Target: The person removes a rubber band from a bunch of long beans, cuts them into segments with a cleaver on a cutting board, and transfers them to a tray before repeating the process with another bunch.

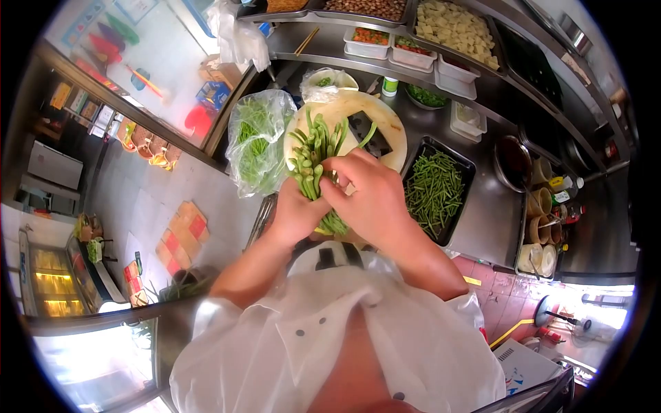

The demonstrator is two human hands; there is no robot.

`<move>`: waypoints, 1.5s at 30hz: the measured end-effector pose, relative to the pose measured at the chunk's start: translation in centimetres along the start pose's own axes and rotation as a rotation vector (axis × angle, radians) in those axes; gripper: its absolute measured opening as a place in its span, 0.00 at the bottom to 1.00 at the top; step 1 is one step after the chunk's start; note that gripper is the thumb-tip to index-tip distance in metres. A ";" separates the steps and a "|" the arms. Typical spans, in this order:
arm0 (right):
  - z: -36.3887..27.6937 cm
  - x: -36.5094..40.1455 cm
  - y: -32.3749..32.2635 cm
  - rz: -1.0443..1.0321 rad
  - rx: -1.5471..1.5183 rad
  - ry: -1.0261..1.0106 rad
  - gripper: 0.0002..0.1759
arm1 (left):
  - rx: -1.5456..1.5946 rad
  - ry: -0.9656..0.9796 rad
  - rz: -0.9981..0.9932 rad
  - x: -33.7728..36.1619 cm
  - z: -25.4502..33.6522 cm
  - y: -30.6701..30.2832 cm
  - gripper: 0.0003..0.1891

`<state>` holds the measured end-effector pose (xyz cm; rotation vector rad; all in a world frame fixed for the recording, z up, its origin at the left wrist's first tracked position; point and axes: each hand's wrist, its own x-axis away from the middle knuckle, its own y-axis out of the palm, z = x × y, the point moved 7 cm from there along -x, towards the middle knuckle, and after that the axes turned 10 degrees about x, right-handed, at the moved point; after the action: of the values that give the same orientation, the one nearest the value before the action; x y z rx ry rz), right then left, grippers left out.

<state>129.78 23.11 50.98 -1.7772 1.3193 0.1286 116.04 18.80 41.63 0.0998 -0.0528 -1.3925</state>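
A bundle of long green beans [317,148] stands up out of my left hand [297,212], whose fingers are wrapped around it. More of the beans hang below that hand. My right hand [368,189] is closed against the bundle, its fingertips pinching at the stalks. One bean sticks out beyond my right knuckles. Under and behind the hands is a round pale chopping board [394,127]. On it lies a dark cleaver blade [377,141], partly covered by my right hand.
At the right, a black tray [469,175] holds cut green bean pieces. A plastic bag of leafy greens [258,138] lies left of the board. Lidded tubs [368,47] and food trays [458,31] line the shelf behind. A dark bowl [513,163] and seasoning pots [540,203] stand farther right.
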 end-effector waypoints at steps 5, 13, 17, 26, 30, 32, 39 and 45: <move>1.8 -0.1 2.9 -0.177 -0.151 0.116 0.11 | -0.054 0.111 0.098 0.1 0.0 -1.5 0.16; 0.4 -1.9 9.3 -0.209 -0.213 0.207 0.11 | -0.256 0.141 0.197 -0.1 0.0 -7.4 0.18; -0.7 -3.1 13.5 -0.143 -0.269 0.262 0.08 | -0.056 0.131 0.261 -0.9 -1.6 -11.9 0.19; -4.6 -5.9 20.3 0.014 -0.185 0.074 0.08 | 0.190 -0.069 0.214 -2.6 -2.9 -19.8 0.19; -3.8 -7.5 23.0 -0.078 -0.246 0.266 0.05 | 0.236 -0.104 0.191 -3.4 -4.1 -22.6 0.18; -3.6 -8.1 24.7 -0.217 -0.385 0.514 0.05 | 0.263 -0.101 0.160 -3.7 -3.9 -23.5 0.18; -3.7 -9.3 28.9 -0.442 -0.657 0.629 0.06 | 0.349 -0.083 0.075 -4.4 -3.4 -27.3 0.18; -8.2 -11.9 29.1 -0.509 -0.114 0.218 0.13 | 0.146 -0.067 0.122 -3.6 -4.3 -30.7 0.20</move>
<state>97.84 24.96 45.35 -2.2175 0.9773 -0.2837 85.78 17.19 34.31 0.1686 -0.2135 -1.2686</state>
